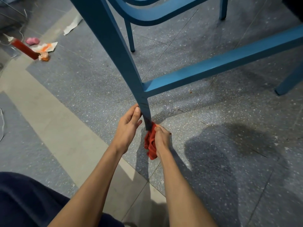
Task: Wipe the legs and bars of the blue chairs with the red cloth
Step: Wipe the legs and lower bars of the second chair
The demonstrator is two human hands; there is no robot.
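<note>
A blue chair leg slants down from the top left to the floor in the middle of the view. A blue crossbar runs from it up to the right. My left hand grips the leg just above its foot, thumb against the left face. My right hand holds the bunched red cloth pressed against the foot of the leg, where it meets the floor. Behind stands a second blue chair with a curved seat rim and thin legs.
The floor is speckled grey-blue tile with a pale strip on the left. Litter lies at the far left: a red stick, a pink lump, torn paper. Another blue leg foot stands at the right edge.
</note>
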